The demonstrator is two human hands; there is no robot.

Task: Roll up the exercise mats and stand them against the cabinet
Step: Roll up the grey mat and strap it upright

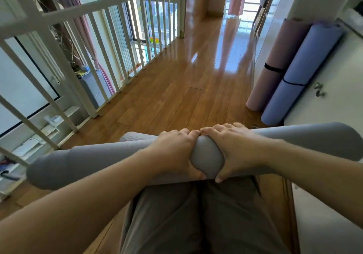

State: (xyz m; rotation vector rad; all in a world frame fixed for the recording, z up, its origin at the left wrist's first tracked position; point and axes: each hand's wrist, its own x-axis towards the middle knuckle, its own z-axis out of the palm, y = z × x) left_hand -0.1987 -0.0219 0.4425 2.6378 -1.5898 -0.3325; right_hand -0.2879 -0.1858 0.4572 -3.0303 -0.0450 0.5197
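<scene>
Both hands grip the rolled grey foam mat [206, 155] at its middle, held crosswise above the wooden floor [167, 88]: left hand [176, 151] and right hand [233, 147] curl round it, fingertips nearly touching on top.

A pink rolled mat [275, 65] and a blue rolled mat [300, 73] lean against the white cabinet [337, 88].

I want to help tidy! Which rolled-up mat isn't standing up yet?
The grey mat: the left hand and the right hand grip it sideways. The pink mat and the blue mat already stand against the white cabinet.

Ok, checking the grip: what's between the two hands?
In the head view, a short stretch of grey rolled mat shows between left hand and right hand.
</scene>
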